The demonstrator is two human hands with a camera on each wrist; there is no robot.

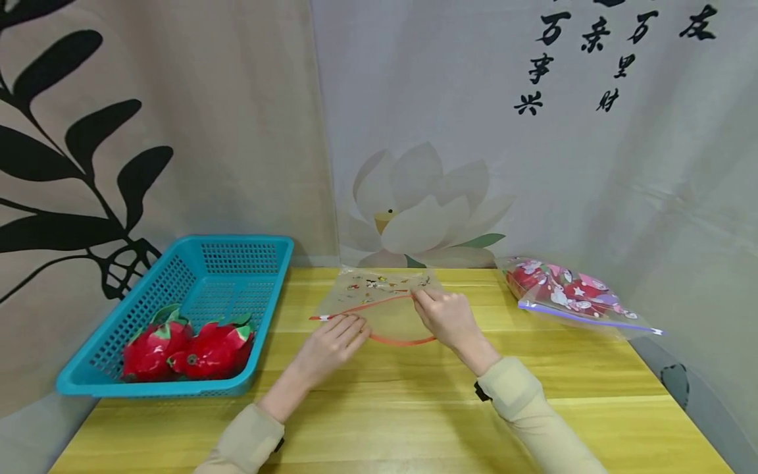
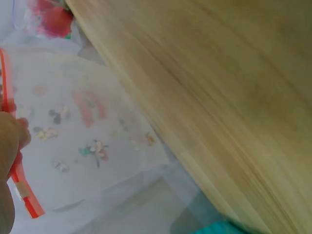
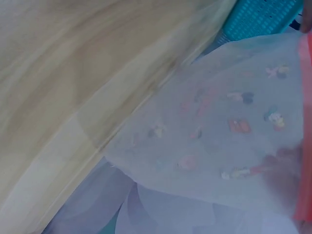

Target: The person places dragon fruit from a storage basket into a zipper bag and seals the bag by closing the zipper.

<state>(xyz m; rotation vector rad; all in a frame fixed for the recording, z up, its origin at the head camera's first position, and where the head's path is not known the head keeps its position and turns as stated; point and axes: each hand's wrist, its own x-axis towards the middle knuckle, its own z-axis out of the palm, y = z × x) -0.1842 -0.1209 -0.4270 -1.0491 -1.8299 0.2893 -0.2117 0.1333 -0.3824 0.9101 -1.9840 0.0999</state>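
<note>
A clear zip bag with small cartoon prints and a red zip edge is held at the middle of the table, its mouth gaping toward me. My left hand pinches the zip edge near the white slider, at the bag's left end. On the other side, my right hand grips the upper edge of the mouth while the lower edge sags in a curve. The left wrist view shows the left thumb and fingers on the red strip. In the right wrist view, blurred fingers show through the film.
To the left, a blue plastic basket holds two shiny red dragon fruits with green tips. A filled zip bag with a purple zip and red-pink contents lies at the table's right back edge. Behind the wooden table hangs a printed cloth.
</note>
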